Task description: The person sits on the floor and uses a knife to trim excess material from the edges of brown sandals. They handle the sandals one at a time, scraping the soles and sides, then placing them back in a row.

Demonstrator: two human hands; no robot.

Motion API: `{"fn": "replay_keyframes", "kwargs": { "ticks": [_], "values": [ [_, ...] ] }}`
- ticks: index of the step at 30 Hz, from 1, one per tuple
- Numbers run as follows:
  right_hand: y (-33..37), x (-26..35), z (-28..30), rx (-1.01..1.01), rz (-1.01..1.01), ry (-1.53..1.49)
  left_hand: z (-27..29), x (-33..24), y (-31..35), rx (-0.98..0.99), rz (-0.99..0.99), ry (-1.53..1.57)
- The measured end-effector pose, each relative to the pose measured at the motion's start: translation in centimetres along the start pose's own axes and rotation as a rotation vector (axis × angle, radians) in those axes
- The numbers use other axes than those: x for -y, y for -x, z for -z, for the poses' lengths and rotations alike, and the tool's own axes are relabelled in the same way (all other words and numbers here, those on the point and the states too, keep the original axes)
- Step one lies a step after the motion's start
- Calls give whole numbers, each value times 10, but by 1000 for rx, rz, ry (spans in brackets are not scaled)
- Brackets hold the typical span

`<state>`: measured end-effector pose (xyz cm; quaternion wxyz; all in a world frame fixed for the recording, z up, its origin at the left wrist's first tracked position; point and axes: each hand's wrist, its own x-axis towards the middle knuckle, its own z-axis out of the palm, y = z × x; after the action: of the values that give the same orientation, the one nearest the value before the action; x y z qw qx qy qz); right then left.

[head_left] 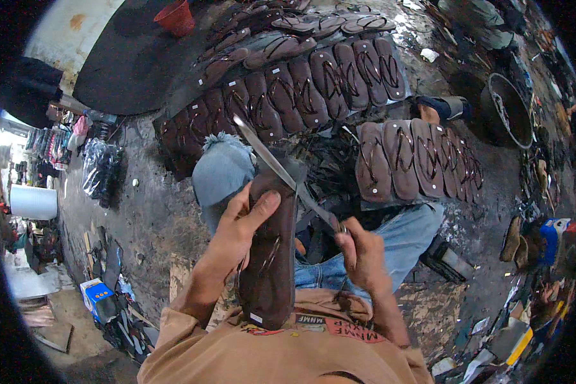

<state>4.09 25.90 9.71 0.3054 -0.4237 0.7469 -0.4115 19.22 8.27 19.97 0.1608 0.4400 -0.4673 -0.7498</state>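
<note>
My left hand (243, 217) is closed round the upper part of a dark brown flip-flop (269, 269), its thumb pressed on the sole. The flip-flop stands upright against my front, with a small pale label at its lower end and its straps part way down. In my right hand (361, 253), the fingers are wrapped round the handle of a long knife (262, 148). The blade slants up to the left across the flip-flop's far end; whether it touches the edge I cannot tell. Beneath are my bent knees in torn blue jeans (221, 176).
Rows of brown flip-flops (278, 96) lie beyond my knees, with another row (403, 160) at the right. Dark scraps (329, 157) are heaped between. A round tub (509, 112) stands at the far right, a red bucket (175, 18) at the far left. A blue box (98, 297) sits left.
</note>
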Motion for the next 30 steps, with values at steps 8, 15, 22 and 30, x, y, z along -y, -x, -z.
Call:
{"fn": "replay_keyframes", "kwargs": {
  "ticks": [8, 15, 22, 30],
  "values": [
    [-104, 44, 54, 366, 254, 193, 11, 8, -6, 8, -20, -126],
    [-100, 75, 79, 390, 213, 113, 13, -10, -7, 251, 138, 73],
    [-79, 32, 19, -343, 109, -514, -72, 36, -55, -169, -323, 396],
    [24, -26, -18, -456, 33, -50, -74, 14, -81, 110, -181, 854]
  ]
}}
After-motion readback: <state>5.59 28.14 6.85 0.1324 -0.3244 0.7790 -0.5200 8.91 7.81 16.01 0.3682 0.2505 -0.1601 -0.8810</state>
